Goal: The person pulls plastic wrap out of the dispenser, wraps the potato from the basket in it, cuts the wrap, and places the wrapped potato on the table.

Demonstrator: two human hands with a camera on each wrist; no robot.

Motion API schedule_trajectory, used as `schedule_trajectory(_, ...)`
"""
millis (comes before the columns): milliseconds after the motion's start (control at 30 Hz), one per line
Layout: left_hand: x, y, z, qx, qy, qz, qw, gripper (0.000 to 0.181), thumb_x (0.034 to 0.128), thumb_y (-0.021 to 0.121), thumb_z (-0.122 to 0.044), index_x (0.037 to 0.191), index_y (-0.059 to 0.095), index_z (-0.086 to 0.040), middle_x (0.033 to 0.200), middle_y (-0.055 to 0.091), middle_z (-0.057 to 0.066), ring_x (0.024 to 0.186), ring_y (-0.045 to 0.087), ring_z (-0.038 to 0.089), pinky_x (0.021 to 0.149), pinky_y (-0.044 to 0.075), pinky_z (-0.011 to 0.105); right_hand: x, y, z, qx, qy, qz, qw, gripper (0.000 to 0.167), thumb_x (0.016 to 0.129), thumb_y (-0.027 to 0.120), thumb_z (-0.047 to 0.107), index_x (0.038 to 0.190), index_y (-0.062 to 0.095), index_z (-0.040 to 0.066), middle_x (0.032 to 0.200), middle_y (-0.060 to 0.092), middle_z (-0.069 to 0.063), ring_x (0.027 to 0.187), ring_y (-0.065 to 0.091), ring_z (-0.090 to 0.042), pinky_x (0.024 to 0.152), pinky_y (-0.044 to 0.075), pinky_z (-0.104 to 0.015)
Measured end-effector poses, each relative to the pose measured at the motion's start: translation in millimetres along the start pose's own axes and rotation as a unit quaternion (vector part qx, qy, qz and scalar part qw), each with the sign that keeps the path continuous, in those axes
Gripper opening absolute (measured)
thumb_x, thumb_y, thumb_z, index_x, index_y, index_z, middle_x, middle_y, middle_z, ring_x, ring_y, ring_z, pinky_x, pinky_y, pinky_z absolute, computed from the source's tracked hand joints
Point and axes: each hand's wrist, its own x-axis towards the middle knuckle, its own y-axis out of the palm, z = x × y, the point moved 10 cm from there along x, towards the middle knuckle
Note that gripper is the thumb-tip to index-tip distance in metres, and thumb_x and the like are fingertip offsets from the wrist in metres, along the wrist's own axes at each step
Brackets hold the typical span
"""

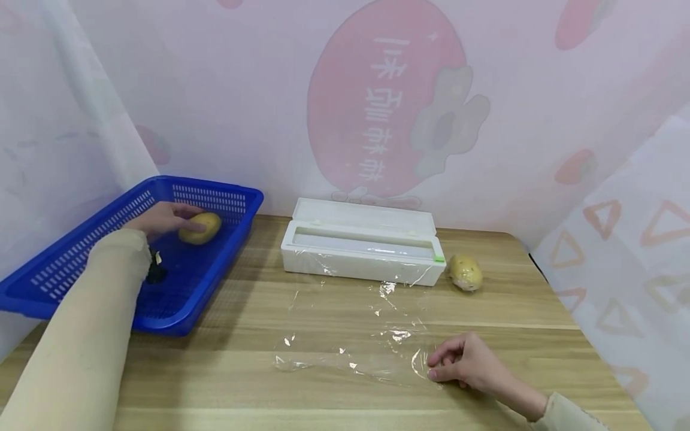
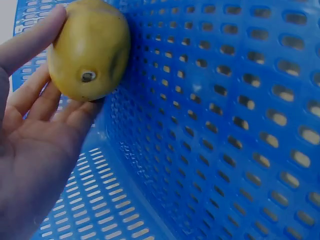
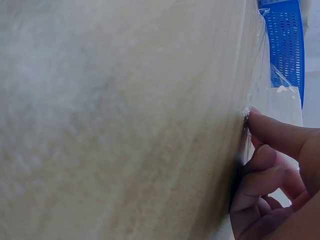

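Inside the blue basket [image 1: 218, 269], my left hand [image 1: 162, 218] holds a yellow potato [image 1: 202, 228]. In the left wrist view the thumb lies on one side of the potato [image 2: 92, 50] and the fingers are around and beneath it. My right hand [image 1: 469, 366] pinches the near right corner of a sheet of clear cling film [image 1: 356, 335] between thumb and fingers. That sheet stretches over the table from a white cling film box [image 1: 361, 269], whose lid [image 1: 366, 216] stands open. In the right wrist view, the thumb and fingertips [image 3: 255, 120] meet at the film's edge.
Right of the box lies another potato [image 1: 465, 273], with shiny film around it. A small dark object [image 1: 156, 269] is in the basket, partly hidden by the left sleeve. The wooden table [image 1: 242, 383] ends at a printed cloth wall [image 1: 242, 108].
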Motion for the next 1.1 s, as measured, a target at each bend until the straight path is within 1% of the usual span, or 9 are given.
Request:
schedule_trajectory(100,0.5,2.3,3.4,0.005,-0.007,0.009,0.9999,0.088,0.0866,0.075,-0.043,0.149,0.034,0.003,0.151,0.026,0.033,0.136,0.021,0.054,0.103,0.026,0.067,0.6,0,-1,-0.005,0.000,0.000,1.0000,0.017,0.073,0.087,0.016,0.083,0.076,0.007,0.057,0.056,0.001,0.042,0.042,-0.005,0.038,0.036,-0.016)
schedule_trajectory(200,1.5,4.2,4.7,-0.001,-0.005,0.019,0.9998,0.088,0.0854,0.076,-0.042,0.150,0.034,0.001,0.151,0.027,0.031,0.136,0.022,0.052,0.104,0.026,0.066,0.5,0,-1,-0.008,0.000,0.000,1.0000,0.017,0.073,0.087,0.016,0.082,0.076,0.007,0.057,0.056,0.000,0.042,0.042,-0.005,0.038,0.036,-0.016)
schedule_trajectory(333,-0.2,11.7,3.2,-0.027,0.004,0.061,0.9978,0.084,0.0863,0.077,-0.034,0.151,0.034,-0.002,0.153,0.026,0.029,0.136,0.027,0.047,0.105,0.031,0.061,0.0,1,-1,-0.006,0.003,0.002,1.0000,0.016,0.074,0.087,0.015,0.082,0.076,0.007,0.057,0.055,0.001,0.042,0.041,-0.005,0.038,0.036,-0.016)
schedule_trajectory(433,-1.3,17.7,2.4,-0.049,0.007,0.092,0.9945,0.081,0.0878,0.075,-0.025,0.152,0.032,-0.003,0.153,0.025,0.027,0.133,0.032,0.042,0.104,0.037,0.053,0.1,2,-1,-0.005,0.001,0.002,1.0000,0.016,0.074,0.087,0.015,0.082,0.076,0.007,0.057,0.055,0.001,0.042,0.041,-0.005,0.038,0.036,-0.016)
schedule_trajectory(600,0.4,22.7,1.9,-0.067,0.018,0.116,0.9908,0.082,0.0871,0.075,-0.016,0.153,0.029,-0.003,0.149,0.031,0.026,0.126,0.039,0.036,0.100,0.038,0.045,0.7,1,0,-0.010,0.002,-0.001,1.0000,0.016,0.074,0.087,0.016,0.081,0.076,0.007,0.056,0.055,0.001,0.041,0.041,-0.005,0.038,0.036,-0.016)
schedule_trajectory(667,1.5,24.3,2.4,-0.070,0.017,0.120,0.9901,0.083,0.0867,0.075,-0.016,0.153,0.029,-0.003,0.148,0.033,0.026,0.127,0.038,0.037,0.102,0.037,0.048,0.9,1,0,-0.012,0.004,-0.001,0.9999,0.016,0.074,0.087,0.016,0.081,0.076,0.008,0.056,0.054,0.001,0.041,0.041,-0.005,0.038,0.036,-0.016)
schedule_trajectory(800,3.6,25.0,4.7,-0.059,0.009,0.116,0.9915,0.082,0.0871,0.076,-0.021,0.153,0.030,-0.002,0.149,0.031,0.028,0.132,0.034,0.039,0.105,0.033,0.054,1.7,2,0,-0.016,0.002,-0.002,0.9999,0.015,0.074,0.087,0.017,0.080,0.076,0.009,0.055,0.053,0.002,0.041,0.041,-0.005,0.037,0.035,-0.017)
schedule_trajectory(1000,5.8,22.0,4.0,-0.034,0.014,0.088,0.9955,0.078,0.0882,0.076,-0.026,0.148,0.035,0.003,0.143,0.041,0.028,0.127,0.041,0.038,0.103,0.040,0.049,2.3,3,2,-0.015,-0.003,-0.003,0.9999,0.015,0.074,0.087,0.017,0.079,0.075,0.009,0.055,0.053,0.002,0.041,0.041,-0.004,0.037,0.035,-0.017)
schedule_trajectory(1100,7.2,21.3,2.7,-0.033,0.014,0.078,0.9963,0.077,0.0875,0.077,-0.025,0.147,0.037,0.004,0.141,0.043,0.027,0.127,0.043,0.037,0.102,0.041,0.048,2.8,3,2,-0.012,-0.005,-0.004,0.9999,0.015,0.074,0.087,0.017,0.080,0.075,0.008,0.055,0.053,0.002,0.041,0.041,-0.004,0.037,0.035,-0.016)
